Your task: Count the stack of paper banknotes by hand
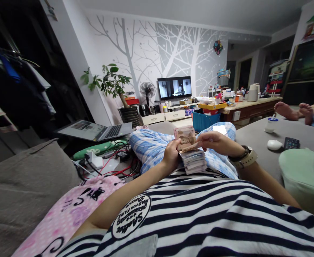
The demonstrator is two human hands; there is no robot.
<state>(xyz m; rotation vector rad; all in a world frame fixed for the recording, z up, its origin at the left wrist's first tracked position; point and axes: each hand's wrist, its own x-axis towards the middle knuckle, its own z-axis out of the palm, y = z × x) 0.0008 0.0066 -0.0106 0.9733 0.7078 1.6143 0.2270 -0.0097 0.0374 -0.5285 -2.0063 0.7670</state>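
Observation:
A thick bundle of banknotes (193, 162) is above my lap, its lower part fanned toward my striped shirt. My left hand (171, 154) is closed around the left side of the bundle, thumb on the face of the upper pinkish note (185, 137), which shows a portrait. With closed fingers, my right hand (212, 141) pinches the edge of a note that is bent up from the bundle. A watch and a dark bracelet are on my right wrist. Blue checked trousers (153, 146) cover my crossed legs beneath the notes.
An open laptop (92, 130) stands at left, above tangled cables (121, 166) and a white power adapter (94, 160). To the right are a white mouse (274, 144), a dark remote (291, 143), a small jar (271, 125) and a green neck pillow (304, 171). Another person's feet (293, 110) rest at far right.

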